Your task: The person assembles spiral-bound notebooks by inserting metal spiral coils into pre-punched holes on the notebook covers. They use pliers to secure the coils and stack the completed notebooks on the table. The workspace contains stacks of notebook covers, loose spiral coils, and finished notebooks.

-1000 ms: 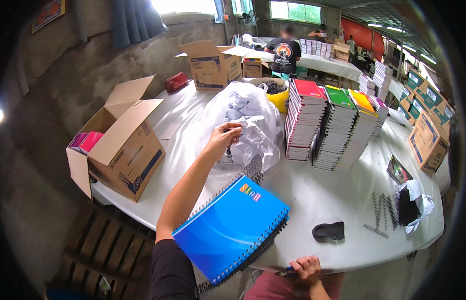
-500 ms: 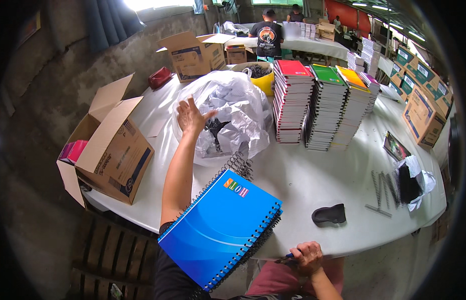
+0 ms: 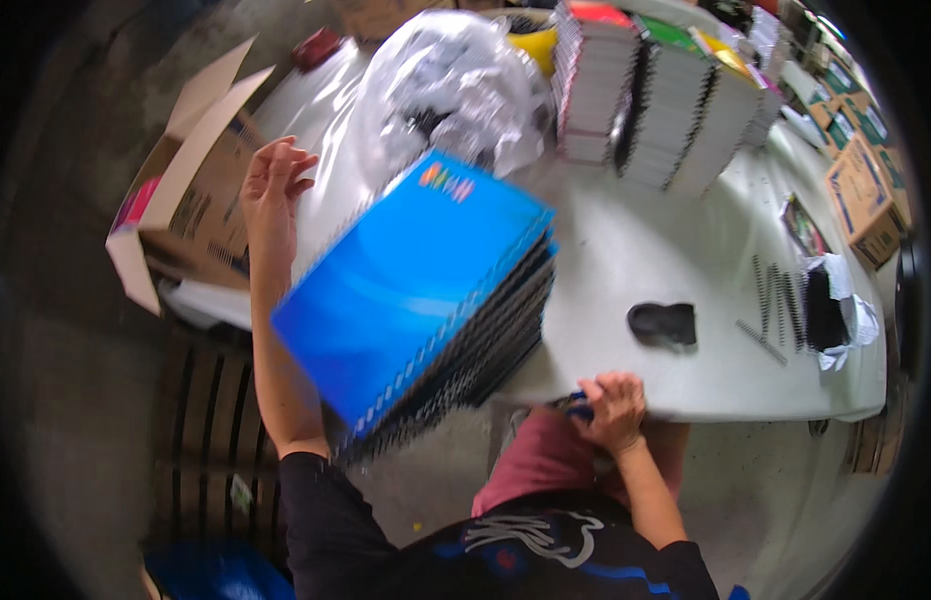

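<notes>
A tall stack of blue spiral-bound notebooks (image 3: 415, 290) stands near the front edge of the table, its black coils along the right side. My left arm reaches past the stack's left side. Empty, with fingers loosely apart, my left hand (image 3: 276, 185) is raised between the open cardboard box (image 3: 210, 215) and the clear plastic bag (image 3: 450, 95). Low at the table's front edge, over my lap, my right hand (image 3: 613, 410) is closed around blue-handled pliers (image 3: 579, 403). The fingers partly cover the tool, and its jaws are blurred.
Spiral notebook stacks with red (image 3: 597, 90), green (image 3: 670, 110) and yellow (image 3: 725, 125) covers stand at the back. A black pouch (image 3: 662, 325) lies right of centre. Loose binding coils (image 3: 775, 300) lie farther right. Cartons (image 3: 865, 195) are piled beyond the table's right end.
The view has tipped downward. My left hand has moved left, from in front of the plastic bag to beside the cardboard box. My right hand keeps hold of the pliers.
</notes>
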Action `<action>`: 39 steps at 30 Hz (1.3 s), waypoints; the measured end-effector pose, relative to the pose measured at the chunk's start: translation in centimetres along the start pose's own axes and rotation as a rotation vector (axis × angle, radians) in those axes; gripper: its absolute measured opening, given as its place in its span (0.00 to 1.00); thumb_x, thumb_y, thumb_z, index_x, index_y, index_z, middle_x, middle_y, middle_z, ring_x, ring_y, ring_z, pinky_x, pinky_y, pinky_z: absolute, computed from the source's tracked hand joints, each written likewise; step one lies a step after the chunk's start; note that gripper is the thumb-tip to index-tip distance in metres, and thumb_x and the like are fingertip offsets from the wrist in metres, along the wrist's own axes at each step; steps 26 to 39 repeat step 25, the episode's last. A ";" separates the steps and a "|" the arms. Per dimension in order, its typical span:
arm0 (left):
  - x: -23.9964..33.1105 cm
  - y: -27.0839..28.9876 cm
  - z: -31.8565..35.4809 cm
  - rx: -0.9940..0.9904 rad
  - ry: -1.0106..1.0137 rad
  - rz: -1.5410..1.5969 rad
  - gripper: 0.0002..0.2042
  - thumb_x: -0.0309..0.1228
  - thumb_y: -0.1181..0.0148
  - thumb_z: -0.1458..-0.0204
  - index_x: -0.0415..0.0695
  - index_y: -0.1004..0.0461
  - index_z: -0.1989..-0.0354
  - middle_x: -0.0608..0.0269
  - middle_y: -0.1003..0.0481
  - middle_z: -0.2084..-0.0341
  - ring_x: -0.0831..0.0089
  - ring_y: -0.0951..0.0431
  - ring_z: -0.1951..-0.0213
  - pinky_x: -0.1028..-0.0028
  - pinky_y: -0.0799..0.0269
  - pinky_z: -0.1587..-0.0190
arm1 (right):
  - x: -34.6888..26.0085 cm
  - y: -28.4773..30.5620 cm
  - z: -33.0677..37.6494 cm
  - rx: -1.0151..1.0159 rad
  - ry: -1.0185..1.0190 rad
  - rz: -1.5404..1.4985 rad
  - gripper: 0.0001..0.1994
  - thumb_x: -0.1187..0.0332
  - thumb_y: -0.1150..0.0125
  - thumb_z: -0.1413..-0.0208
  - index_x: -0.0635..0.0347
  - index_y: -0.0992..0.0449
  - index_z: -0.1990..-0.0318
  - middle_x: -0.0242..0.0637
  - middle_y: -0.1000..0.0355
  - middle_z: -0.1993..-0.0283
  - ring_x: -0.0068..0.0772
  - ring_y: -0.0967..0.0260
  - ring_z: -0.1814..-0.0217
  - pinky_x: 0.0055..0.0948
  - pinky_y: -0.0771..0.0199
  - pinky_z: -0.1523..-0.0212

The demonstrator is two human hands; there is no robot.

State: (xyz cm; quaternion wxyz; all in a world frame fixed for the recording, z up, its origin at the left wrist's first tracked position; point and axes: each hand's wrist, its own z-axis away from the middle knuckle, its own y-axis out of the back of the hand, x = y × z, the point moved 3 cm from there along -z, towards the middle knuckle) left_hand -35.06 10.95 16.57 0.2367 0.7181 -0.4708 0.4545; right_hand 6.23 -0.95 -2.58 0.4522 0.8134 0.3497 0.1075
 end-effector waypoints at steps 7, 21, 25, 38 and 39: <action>1.8 4.2 19.7 0.211 0.060 0.242 0.19 0.45 0.45 0.47 0.42 0.33 0.55 0.68 0.30 0.69 0.76 0.28 0.62 0.75 0.36 0.66 | -1.1 3.2 -3.9 0.011 -0.442 -0.674 0.17 0.70 0.42 0.51 0.63 0.35 0.53 0.43 0.35 0.64 0.42 0.34 0.65 0.35 0.33 0.62; 2.3 -7.7 27.2 0.262 -0.114 -0.054 0.12 0.30 0.43 0.45 0.38 0.33 0.55 0.65 0.27 0.64 0.81 0.29 0.62 0.81 0.33 0.67 | -7.3 5.9 -8.2 0.051 -0.050 -0.423 0.24 0.66 0.36 0.62 0.52 0.30 0.52 0.38 0.32 0.57 0.41 0.36 0.53 0.43 0.44 0.49; 2.1 -7.5 27.3 0.269 -0.070 -0.066 0.13 0.32 0.44 0.44 0.39 0.33 0.55 0.65 0.27 0.65 0.81 0.29 0.63 0.81 0.34 0.65 | -7.7 6.0 -8.4 0.041 -0.051 -0.416 0.26 0.64 0.35 0.62 0.51 0.31 0.50 0.38 0.32 0.55 0.41 0.37 0.52 0.44 0.45 0.48; 2.1 -7.5 27.3 0.269 -0.070 -0.066 0.13 0.32 0.44 0.44 0.39 0.33 0.55 0.65 0.27 0.65 0.81 0.29 0.63 0.81 0.34 0.65 | -7.7 6.0 -8.4 0.041 -0.051 -0.416 0.26 0.64 0.35 0.62 0.51 0.31 0.50 0.38 0.32 0.55 0.41 0.37 0.52 0.44 0.45 0.48; 2.1 -7.5 27.3 0.269 -0.070 -0.066 0.13 0.32 0.44 0.44 0.39 0.33 0.55 0.65 0.27 0.65 0.81 0.29 0.63 0.81 0.34 0.65 | -7.7 6.0 -8.4 0.041 -0.051 -0.416 0.26 0.64 0.35 0.62 0.51 0.31 0.50 0.38 0.32 0.55 0.41 0.37 0.52 0.44 0.45 0.48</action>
